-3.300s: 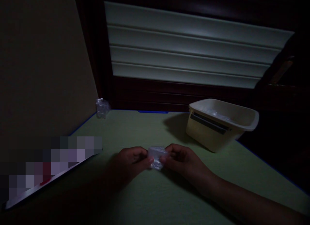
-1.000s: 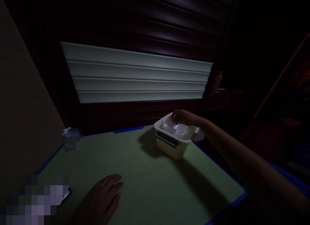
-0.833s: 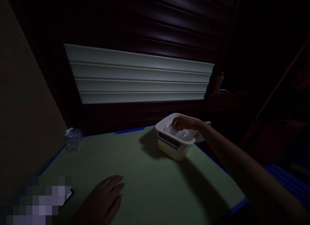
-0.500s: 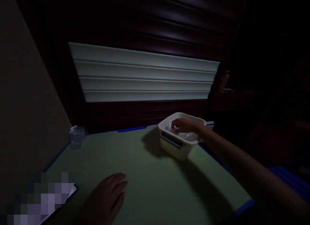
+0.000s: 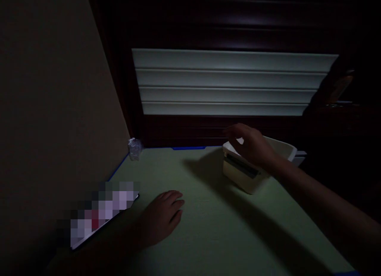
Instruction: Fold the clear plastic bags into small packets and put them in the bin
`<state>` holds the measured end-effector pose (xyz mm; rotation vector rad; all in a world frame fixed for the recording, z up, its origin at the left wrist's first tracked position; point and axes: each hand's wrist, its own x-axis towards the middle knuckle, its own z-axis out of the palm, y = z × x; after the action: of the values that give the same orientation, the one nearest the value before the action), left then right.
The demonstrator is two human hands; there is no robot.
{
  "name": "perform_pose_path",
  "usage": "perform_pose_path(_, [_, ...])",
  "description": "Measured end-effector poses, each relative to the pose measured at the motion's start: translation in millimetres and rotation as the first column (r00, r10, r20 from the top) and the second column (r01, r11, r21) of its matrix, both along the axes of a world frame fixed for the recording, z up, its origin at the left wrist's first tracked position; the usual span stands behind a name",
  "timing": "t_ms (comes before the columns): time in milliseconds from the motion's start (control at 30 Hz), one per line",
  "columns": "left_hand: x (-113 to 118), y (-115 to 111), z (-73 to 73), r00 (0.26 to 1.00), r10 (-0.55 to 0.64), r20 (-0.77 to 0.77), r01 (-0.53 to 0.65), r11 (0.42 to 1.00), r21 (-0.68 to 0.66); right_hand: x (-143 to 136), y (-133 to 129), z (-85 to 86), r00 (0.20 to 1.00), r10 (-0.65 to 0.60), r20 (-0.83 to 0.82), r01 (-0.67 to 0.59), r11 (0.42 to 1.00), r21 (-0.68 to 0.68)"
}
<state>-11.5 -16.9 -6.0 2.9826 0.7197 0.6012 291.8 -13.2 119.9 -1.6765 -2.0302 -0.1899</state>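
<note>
My right hand (image 5: 250, 145) is raised over the near-left rim of a cream plastic bin (image 5: 241, 177) with a grey handle. Its thumb and fingers curve together into a pinch. Darkness and blur hide whatever may be between the fingertips. The hand and forearm cover part of the bin's opening, so its contents are out of sight. My left hand (image 5: 163, 216) rests palm down on the pale green tabletop (image 5: 196, 236), fingers loosely spread, holding nothing.
A crumpled clear plastic item (image 5: 135, 149) stands in the back left corner. At the left lies a pixelated flat device (image 5: 104, 214). Behind the table is a dark panel with pale slats (image 5: 226, 83); a wall (image 5: 74, 89) borders the left side.
My right hand has come up out of the bin and leftward over its rim. The view has turned left, shifting everything rightward. My left hand still lies on the tabletop.
</note>
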Motion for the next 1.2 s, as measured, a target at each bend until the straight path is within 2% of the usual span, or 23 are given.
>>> perform_pose_path(33, [-0.2,-0.5,0.0,1.0,0.004,-0.002,-0.004,1.0,-0.002,-17.6,-6.6,-3.7,0.999,0.05,0.002,-0.05,0.997,0.063])
perform_pose_path(67, [-0.4,-0.9,-0.2,1.0,0.008,-0.004,-0.008,1.0,-0.003,-34.7,-12.1,-11.2,0.985,0.17,0.021,-0.172,0.975,0.144])
perform_pose_path(133, [-0.7,-1.3,-0.7,1.0,0.012,-0.006,-0.012,1.0,-0.001,-63.4,-18.2,-36.5,0.964,0.263,0.026,-0.264,0.953,0.149])
perform_pose_path(200, [-0.8,-1.6,-1.3,1.0,0.016,-0.006,-0.016,1.0,0.001,-81.6,-17.0,-70.4,0.956,0.293,0.01,-0.292,0.948,0.123])
perform_pose_path(300, [-0.6,-2.0,-2.2,0.999,0.035,0.005,-0.035,0.999,0.0,-89.5,-8.1,-118.1,0.957,0.289,-0.011,-0.288,0.956,0.055])
perform_pose_path(400, [-0.5,-2.1,-3.7,0.998,0.053,0.02,-0.053,0.999,-0.007,-85.2,-2.3,-143.2,0.952,0.306,-0.007,-0.306,0.952,-0.013])
perform_pose_path(600, [0.4,-3.1,-2.3,0.998,0.068,-0.001,-0.068,0.998,-0.014,-82.2,-4.0,-146.9,0.95,0.311,-0.007,-0.311,0.949,-0.057])
perform_pose_path(700, [2.9,0.1,4.7,0.995,0.081,-0.056,-0.082,0.997,-0.011,-83.3,-4.3,-146.7,0.949,0.314,-0.006,-0.314,0.947,-0.061])
perform_pose_path(767, [4.1,10.0,12.4,0.988,0.104,-0.111,-0.104,0.995,-0.003,-83.3,-4.3,-146.8,0.949,0.316,-0.003,-0.315,0.947,-0.066])
perform_pose_path(900, [-2.7,58.1,32.2,0.946,0.258,-0.195,-0.252,0.966,0.056,-82.0,-4.9,-146.6,0.95,0.313,0.005,-0.312,0.947,-0.076])
perform_pose_path(1000, [-20.8,107.1,43.7,0.877,0.442,-0.188,-0.429,0.897,0.109,-81.2,-5.3,-146.9,0.95,0.311,0.007,-0.31,0.947,-0.082])
perform_pose_path(1100, [-45.9,147.0,47.3,0.798,0.578,-0.168,-0.563,0.816,0.132,-81.2,-5.3,-146.9,0.95,0.311,0.01,-0.309,0.947,-0.084])
perform_pose_path(1200, [-68.1,171.4,43.5,0.74,0.655,-0.151,-0.643,0.755,0.128,-81.7,-5.4,-145.6,0.951,0.309,0.011,-0.307,0.948,-0.086])
